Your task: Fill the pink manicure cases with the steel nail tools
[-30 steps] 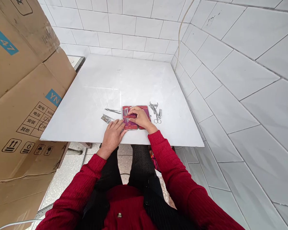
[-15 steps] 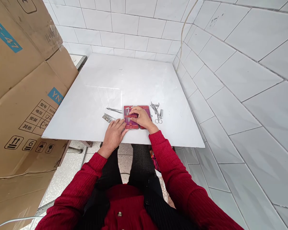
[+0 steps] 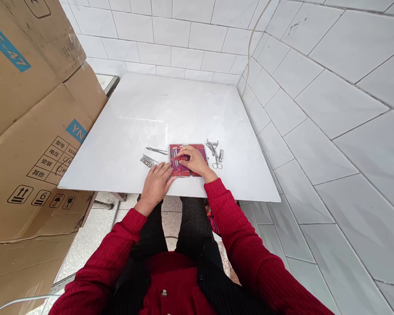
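A red and purple manicure case (image 3: 184, 173) lies unfolded near the table's front edge, with several slim metal tools tucked in its left half. Flat at the case's left edge rests my left hand (image 3: 156, 181), fingers stretched out and touching the rim. Over the middle of the case, my right hand (image 3: 196, 160) has thumb and fingers curled into a pinch at the strap of loops; what sits between them is too small to make out. To the right lie scissors (image 3: 217, 162), clippers (image 3: 212, 146) and a small nail clipper (image 3: 221, 154).
Left of the case lie tweezers (image 3: 156, 151) and a flat patterned metal piece (image 3: 147, 160). A tall cardboard box (image 3: 36, 131) stands along the left side of the white table (image 3: 184, 105). Tiled walls (image 3: 315, 87) bound the back and right.
Hardly anything differs. Both hands keep their places at the case, and the view has shifted very slightly.
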Demonstrator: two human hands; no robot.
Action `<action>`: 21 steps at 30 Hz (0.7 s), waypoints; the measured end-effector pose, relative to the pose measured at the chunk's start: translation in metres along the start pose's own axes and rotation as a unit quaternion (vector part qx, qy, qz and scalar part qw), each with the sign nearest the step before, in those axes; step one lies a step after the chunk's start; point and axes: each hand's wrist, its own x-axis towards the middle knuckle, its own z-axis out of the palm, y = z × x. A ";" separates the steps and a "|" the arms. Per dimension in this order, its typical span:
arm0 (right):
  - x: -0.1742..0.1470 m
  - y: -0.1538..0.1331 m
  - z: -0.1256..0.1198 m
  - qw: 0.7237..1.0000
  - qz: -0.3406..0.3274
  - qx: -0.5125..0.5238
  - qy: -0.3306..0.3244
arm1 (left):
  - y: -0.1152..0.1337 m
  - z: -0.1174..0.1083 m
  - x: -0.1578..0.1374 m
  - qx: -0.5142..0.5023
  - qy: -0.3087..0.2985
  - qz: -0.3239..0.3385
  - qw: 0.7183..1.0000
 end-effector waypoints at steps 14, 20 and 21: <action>0.048 -0.092 0.048 0.943 0.026 -0.280 -0.179 | 0.002 -0.003 0.000 0.000 0.016 0.013 1.000; 0.061 -0.107 0.072 0.872 0.024 -0.415 -0.257 | -0.001 0.001 -0.001 0.008 0.048 0.028 0.998; 0.062 -0.106 0.073 0.866 0.027 -0.426 -0.260 | -0.002 0.001 -0.001 0.009 0.051 0.030 0.998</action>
